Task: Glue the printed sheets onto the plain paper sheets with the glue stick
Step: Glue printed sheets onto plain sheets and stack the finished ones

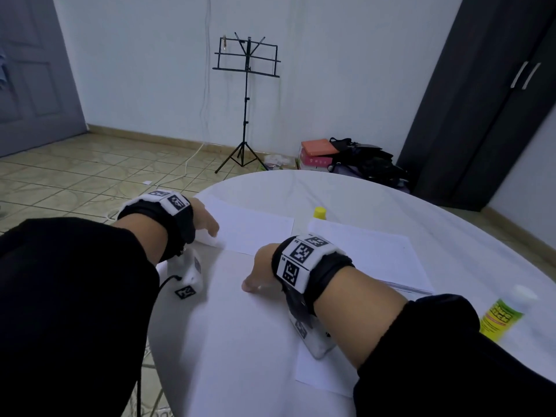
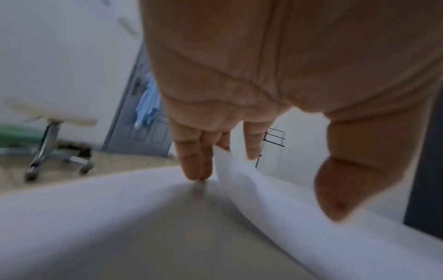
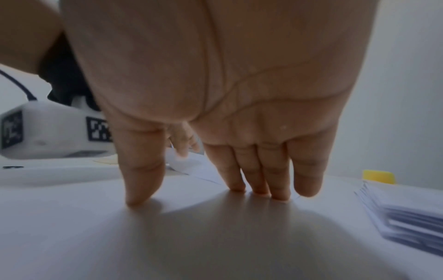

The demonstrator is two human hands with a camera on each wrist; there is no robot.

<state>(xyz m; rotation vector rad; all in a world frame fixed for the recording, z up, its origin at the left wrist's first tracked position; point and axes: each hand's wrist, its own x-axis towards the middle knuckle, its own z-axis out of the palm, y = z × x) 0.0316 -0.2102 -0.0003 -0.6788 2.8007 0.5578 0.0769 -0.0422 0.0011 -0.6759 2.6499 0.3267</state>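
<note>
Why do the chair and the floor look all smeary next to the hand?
Left wrist view: the rolling stool and door are motion-blurred and out of focus; the left hand is sharper. Right wrist view: the right hand casts a soft shadow on the white paper sheet. Head view: dim, bluish, edges curved.

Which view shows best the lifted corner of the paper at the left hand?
The left wrist view: the lifted corner curls up between the fingers of the left hand. The head view hides most of it; the right wrist view shows it small.
</note>
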